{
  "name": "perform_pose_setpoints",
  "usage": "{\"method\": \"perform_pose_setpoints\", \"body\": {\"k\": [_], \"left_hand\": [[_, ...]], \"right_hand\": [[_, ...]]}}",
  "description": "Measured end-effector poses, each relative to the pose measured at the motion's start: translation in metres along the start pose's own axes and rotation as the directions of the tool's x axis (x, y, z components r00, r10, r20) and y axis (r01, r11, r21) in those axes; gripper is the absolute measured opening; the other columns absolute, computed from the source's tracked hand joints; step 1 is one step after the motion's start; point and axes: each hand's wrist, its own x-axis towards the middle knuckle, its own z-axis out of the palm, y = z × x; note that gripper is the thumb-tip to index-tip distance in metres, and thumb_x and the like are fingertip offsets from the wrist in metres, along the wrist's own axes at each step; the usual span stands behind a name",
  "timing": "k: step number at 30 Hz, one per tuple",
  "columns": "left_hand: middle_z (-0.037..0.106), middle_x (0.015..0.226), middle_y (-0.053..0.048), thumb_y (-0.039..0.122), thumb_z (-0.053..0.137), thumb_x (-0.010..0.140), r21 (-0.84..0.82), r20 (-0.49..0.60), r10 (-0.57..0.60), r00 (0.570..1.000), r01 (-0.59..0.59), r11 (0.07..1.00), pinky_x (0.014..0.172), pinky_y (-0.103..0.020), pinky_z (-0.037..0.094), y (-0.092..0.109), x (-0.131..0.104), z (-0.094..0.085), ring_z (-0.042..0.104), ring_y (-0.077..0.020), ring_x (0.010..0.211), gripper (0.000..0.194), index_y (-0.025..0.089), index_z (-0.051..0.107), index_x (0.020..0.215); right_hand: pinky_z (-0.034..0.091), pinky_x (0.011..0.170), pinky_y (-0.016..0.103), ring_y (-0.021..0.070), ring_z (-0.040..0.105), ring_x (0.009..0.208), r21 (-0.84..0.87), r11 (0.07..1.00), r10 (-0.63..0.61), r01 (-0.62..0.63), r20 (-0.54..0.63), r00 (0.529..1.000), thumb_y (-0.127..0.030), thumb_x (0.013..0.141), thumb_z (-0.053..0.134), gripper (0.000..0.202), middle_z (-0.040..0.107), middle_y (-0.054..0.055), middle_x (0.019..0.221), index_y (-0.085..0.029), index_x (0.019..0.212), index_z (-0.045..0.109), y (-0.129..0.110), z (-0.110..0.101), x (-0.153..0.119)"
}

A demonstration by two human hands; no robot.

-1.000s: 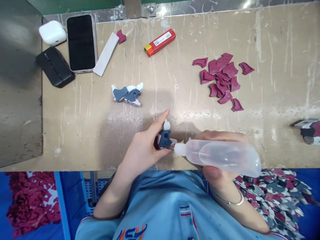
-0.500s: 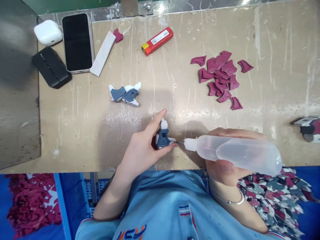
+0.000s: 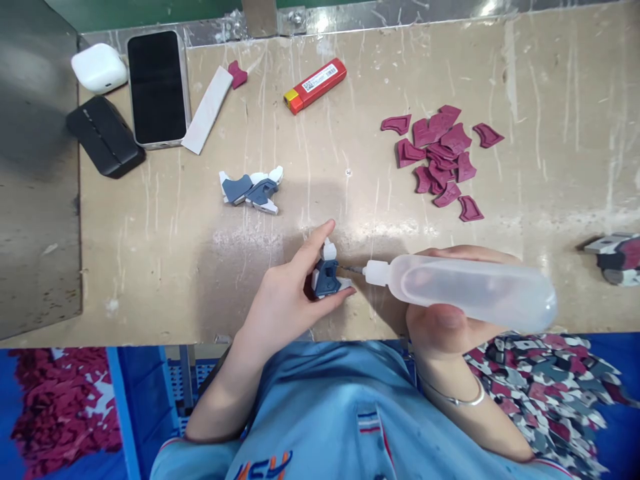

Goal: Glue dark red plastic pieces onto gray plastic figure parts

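Observation:
Between the thumb and fingers of my left hand (image 3: 290,290) is a small blue-and-white plastic piece (image 3: 327,277), held just above or on the table. My right hand (image 3: 450,320) grips a translucent squeeze bottle (image 3: 470,287) lying nearly level. Its thin metal nozzle (image 3: 353,269) points left, with the tip at the right side of the plastic piece; whether it touches I cannot tell. Further back and left lie more blue-and-white pieces (image 3: 251,189), close together. A loose heap of maroon pieces (image 3: 443,157) sits to the right of the middle.
Along the back left are a white case (image 3: 100,68), a black device (image 3: 106,137), a phone (image 3: 158,90), a white strip (image 3: 207,110) and a red lighter (image 3: 315,85). A metal box (image 3: 37,180) bounds the left. Below the table edge, bins hold maroon parts (image 3: 65,407) and mixed parts (image 3: 545,393).
My right hand has shifted the bottle slightly up and left, moving its nozzle from the white lower tip to the middle of the piece's right side. My left hand keeps its hold.

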Motion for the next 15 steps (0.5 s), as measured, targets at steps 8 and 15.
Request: {"method": "perform_pose_setpoints", "body": {"k": [8, 15], "left_hand": [[0.070, 0.080, 0.007, 0.027, 0.085, 0.087, -0.002, 0.021, 0.001, 1.000, -0.001, 1.000, 0.067, -0.019, 0.054, 0.0000, -0.0008, 0.0005, 0.052, -0.0102, 0.062, 0.078, 0.030, 0.061, 0.161], [0.063, 0.074, 0.009, 0.030, 0.084, 0.088, 0.029, 0.027, 0.000, 1.000, -0.001, 1.000, 0.066, -0.018, 0.053, -0.0028, -0.0010, -0.0016, 0.048, -0.0096, 0.059, 0.078, 0.029, 0.060, 0.162]], "right_hand": [[0.059, 0.078, 0.044, 0.0262, 0.070, 0.088, -0.003, 1.000, -0.017, 0.017, 0.014, 1.000, -0.067, 0.095, 0.078, 0.040, 0.072, 0.003, 0.100, -0.033, 0.115, 0.079, 0.0026, -0.0022, -0.0020], [0.058, 0.067, 0.040, 0.0233, 0.070, 0.080, 0.145, 0.989, 0.048, -0.038, -0.070, 0.996, -0.066, 0.088, 0.085, 0.041, 0.071, 0.002, 0.092, -0.029, 0.105, 0.079, 0.0010, 0.0004, 0.0017]]}}
